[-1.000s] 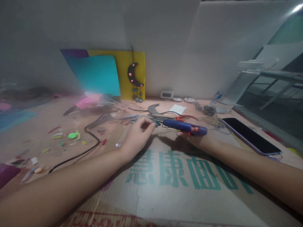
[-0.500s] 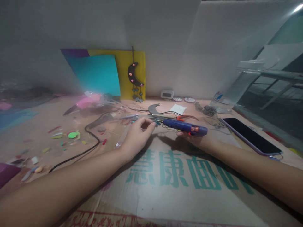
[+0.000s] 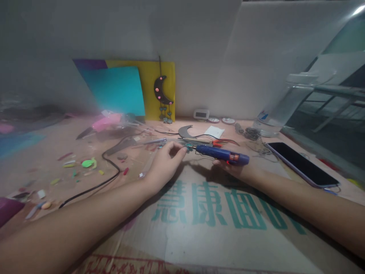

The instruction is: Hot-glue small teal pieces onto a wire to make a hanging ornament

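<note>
My right hand point(image 3: 232, 167) is closed round a blue hot glue gun point(image 3: 221, 153), whose metal nozzle points left. Pinched between the thumb and fingers of my left hand point(image 3: 171, 158) is a small teal piece point(image 3: 188, 147), too small to make out fully. The nozzle tip meets or nearly meets this piece; I cannot tell if they touch. Just behind them lies a grey crescent moon cutout point(image 3: 186, 132). Propped at the back, a dark crescent ornament point(image 3: 161, 91) with pink dots and hanging teal pieces is set against a yellow sheet point(image 3: 148, 83).
Several clay scraps point(image 3: 88, 163) and a black cable point(image 3: 111, 179) lie to the left. On the right are a phone point(image 3: 303, 163), a plastic bottle point(image 3: 273, 110) and grey twine point(image 3: 252, 133). Printed cardboard point(image 3: 216, 243) covers the front; a small digital clock point(image 3: 201, 113) stands behind.
Both hands stay nearly in place. The glue gun has shifted very slightly left and down at its rear end, its nozzle still at the teal piece.
</note>
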